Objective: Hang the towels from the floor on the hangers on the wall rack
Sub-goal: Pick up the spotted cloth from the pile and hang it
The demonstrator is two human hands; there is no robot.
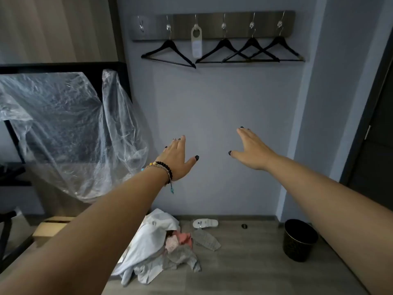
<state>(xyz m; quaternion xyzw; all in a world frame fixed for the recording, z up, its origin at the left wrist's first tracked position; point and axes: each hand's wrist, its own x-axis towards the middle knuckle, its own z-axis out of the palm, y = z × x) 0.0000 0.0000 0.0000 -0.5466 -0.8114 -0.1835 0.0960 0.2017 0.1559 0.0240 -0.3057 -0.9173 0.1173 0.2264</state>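
A heap of towels (153, 248), white, grey and pink, lies on the wooden floor against the grey wall. High on the wall is a dark wall rack (212, 25) with metal hooks. Several black hangers hang from it: one alone on the left (169, 53), the others overlapping on the right (252, 51). All of them are bare. My left hand (177, 160) and my right hand (253, 149) are stretched out toward the wall at mid height, fingers spread, holding nothing. Both are well above the towels and well below the hangers.
A white door tag (196, 40) hangs on one hook. A black bin (299, 239) stands on the floor at the right; a white slipper (205, 222) lies by the wall. At the left a dark frame draped in clear plastic (70, 128) stands above cardboard boxes (51, 228). A dark door (376, 133) is at the right.
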